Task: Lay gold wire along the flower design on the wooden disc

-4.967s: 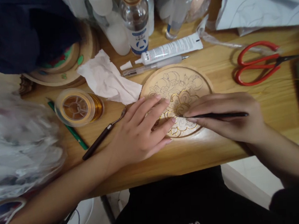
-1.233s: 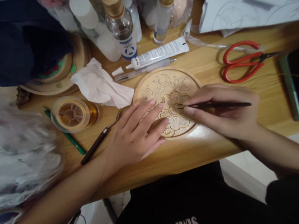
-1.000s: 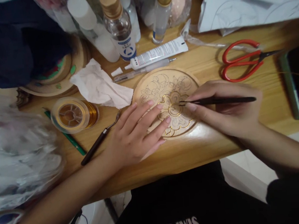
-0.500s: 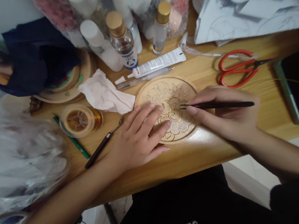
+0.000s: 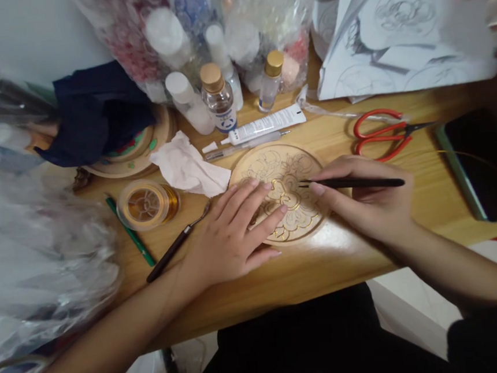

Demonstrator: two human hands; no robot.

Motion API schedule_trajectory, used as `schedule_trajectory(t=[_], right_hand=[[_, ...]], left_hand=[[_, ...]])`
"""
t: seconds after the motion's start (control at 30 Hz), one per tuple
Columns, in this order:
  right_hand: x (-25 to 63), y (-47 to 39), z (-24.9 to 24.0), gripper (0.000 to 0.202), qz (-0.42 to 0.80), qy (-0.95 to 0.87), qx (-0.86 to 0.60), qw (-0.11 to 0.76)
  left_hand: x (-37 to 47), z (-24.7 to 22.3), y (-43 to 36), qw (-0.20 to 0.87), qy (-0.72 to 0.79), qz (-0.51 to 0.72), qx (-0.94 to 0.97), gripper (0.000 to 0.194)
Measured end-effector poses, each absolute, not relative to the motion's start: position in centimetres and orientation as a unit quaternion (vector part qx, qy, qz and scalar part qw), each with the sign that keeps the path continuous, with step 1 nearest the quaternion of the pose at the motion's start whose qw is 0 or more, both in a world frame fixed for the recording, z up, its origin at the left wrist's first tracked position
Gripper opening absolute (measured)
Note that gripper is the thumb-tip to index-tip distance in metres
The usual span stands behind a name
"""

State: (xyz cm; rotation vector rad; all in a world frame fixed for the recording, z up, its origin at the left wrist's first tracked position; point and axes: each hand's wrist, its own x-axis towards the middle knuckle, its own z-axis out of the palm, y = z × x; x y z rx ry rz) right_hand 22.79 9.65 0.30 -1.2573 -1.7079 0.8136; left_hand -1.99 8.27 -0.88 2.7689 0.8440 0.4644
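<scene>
A round wooden plate (image 5: 247, 166) lies on the table, with a pencilled flower pattern and gold wire along some of its lines. My left hand (image 5: 235, 234) rests flat over its left part, fingers spread. Black tweezers (image 5: 361, 183) are pinched in my right hand (image 5: 371, 199), their tips over the plate's right half, slightly apart. Whether wire sits between the tips is too small to tell. Left of the plate are a spool of gold wire (image 5: 143, 204), a dark-handled metal tool (image 5: 170, 254), a green pencil (image 5: 130, 231) and a crumpled tissue (image 5: 190, 165).
Behind the plate lie a white glue tube (image 5: 269, 124) and a pen (image 5: 249, 144), with small bottles (image 5: 219, 99) beyond. Red-handled scissors (image 5: 381, 134) and a phone (image 5: 481, 160) are at the right. Drawings (image 5: 393, 52) stand at the back; plastic bags (image 5: 53, 244) fill the left.
The camera view has shifted, so the table's back shows more. My left hand stays on the plate. The tweezers remain in my right hand, with their tips near the same part of the pattern.
</scene>
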Motion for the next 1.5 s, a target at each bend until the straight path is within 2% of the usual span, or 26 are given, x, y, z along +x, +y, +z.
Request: schedule_trajectory(t=[0.23,0.43,0.63,1.03,1.27,1.5], right_hand=[[22.7,9.9,0.34,0.012,0.319,-0.683,-0.491,0.438],[22.73,9.91,0.52,0.012,0.319,-0.682,-0.49,0.439],[22.69,9.94,0.48,0.015,0.327,-0.679,-0.483,0.445],[22.7,9.81,0.62,0.009,0.318,-0.681,-0.497,0.433],[22.78,9.81,0.32,0.012,0.317,-0.685,-0.499,0.427],[22.82,9.64,0.4,0.015,0.327,-0.676,-0.507,0.422]], left_hand=[[-2.08,-0.75,8.32,0.114,0.288,0.141,0.94,0.049],[-2.05,-1.01,8.33,0.123,0.305,0.163,0.93,0.06],[-2.03,-1.04,8.25,0.123,0.301,0.147,0.934,0.047],[-2.09,-1.02,8.24,0.125,0.304,0.136,0.934,0.049],[-2.41,-1.58,8.38,0.174,0.316,0.2,0.911,0.061],[-2.54,-1.44,8.46,0.164,0.306,0.207,0.915,0.055]])
